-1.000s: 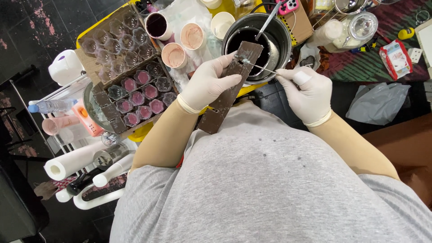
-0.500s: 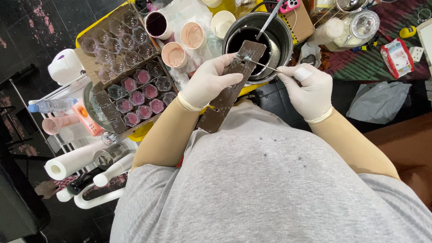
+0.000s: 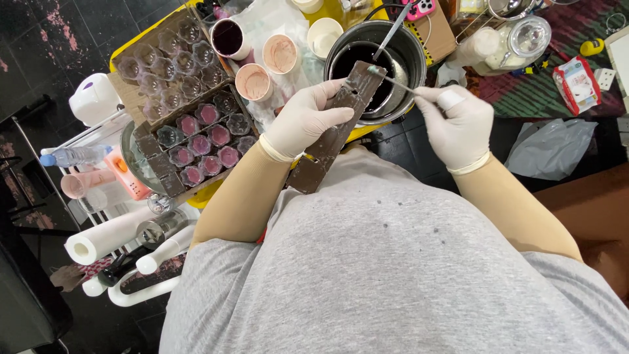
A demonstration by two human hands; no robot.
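My left hand (image 3: 303,121), in a white glove, grips a long brown board (image 3: 337,121) smeared dark, held slanted over my lap. Its top end lies over a metal pot (image 3: 409,49) of dark liquid. My right hand (image 3: 458,128), also gloved, pinches a thin stick (image 3: 392,78) whose pale tip touches the board's upper right corner above the pot. A second rod (image 3: 393,29) leans inside the pot.
Two cardboard trays of small clear cups (image 3: 196,134), some filled pink, sit left of my left hand. Paper cups (image 3: 252,80) with pink and dark mixes stand behind them. A paper roll (image 3: 105,236), a bottle (image 3: 72,156), jars (image 3: 517,39) and a plastic bag (image 3: 550,147) surround the yellow table.
My right hand has moved up and to the right, carrying the stick's tip from the board's face to its upper corner over the pot. The left hand and board stay put.
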